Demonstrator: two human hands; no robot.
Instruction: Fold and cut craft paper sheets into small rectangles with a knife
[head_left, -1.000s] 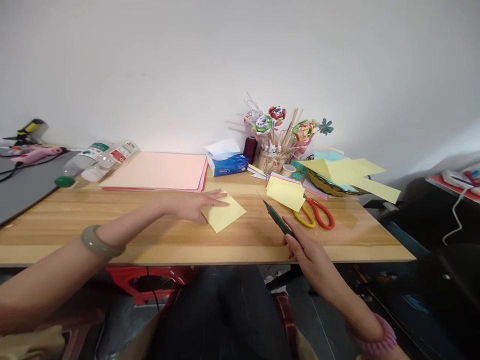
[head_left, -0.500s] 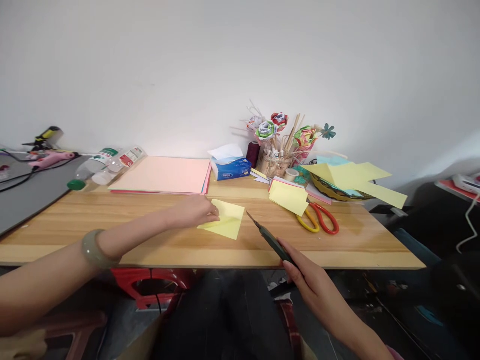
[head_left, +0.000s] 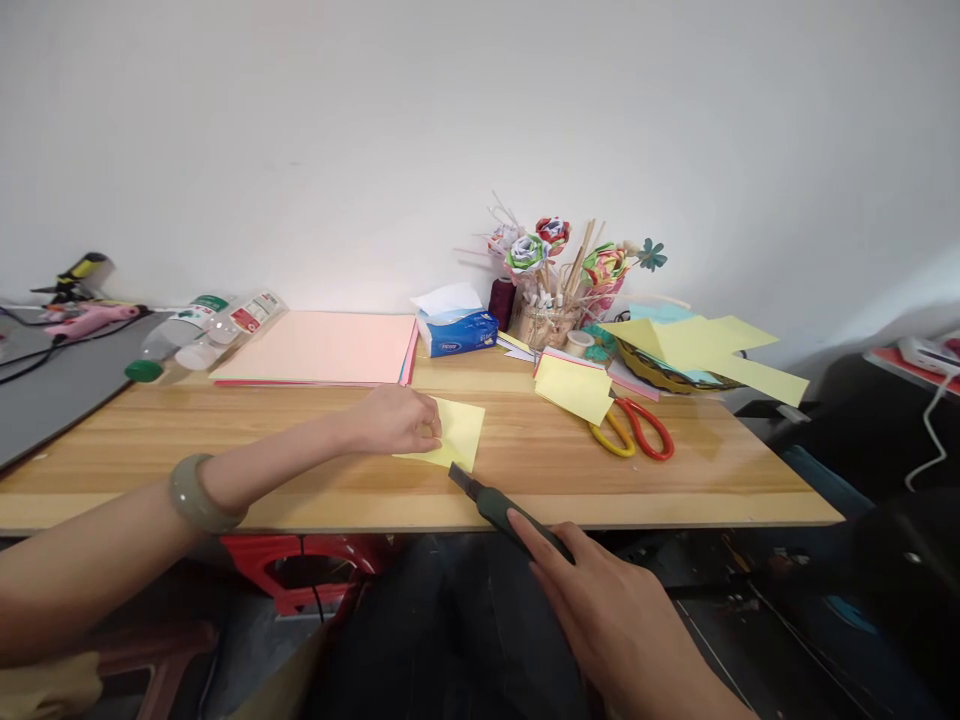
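A small yellow sheet of paper (head_left: 463,428) lies on the wooden table. My left hand (head_left: 396,420), with fingers curled closed, grips the sheet at its left part and covers that side of it. In my right hand (head_left: 592,590) is a dark green utility knife (head_left: 517,515), held at the table's front edge. The knife's blade points up and left, and its tip is at the paper's lower edge; whether it touches I cannot tell.
Pink and coloured paper (head_left: 322,348) is stacked behind my left hand. Scissors (head_left: 645,430) lie to the right, partly under yellow slips (head_left: 574,388). Along the wall stand a tissue pack (head_left: 457,332), a jar (head_left: 544,325) of paper flowers and a paper-filled basket (head_left: 637,370).
The utility knife has moved left and down, and it has turned so its flat blade shows at the paper's lower edge. My left hand stays on the paper, its fingers more curled.
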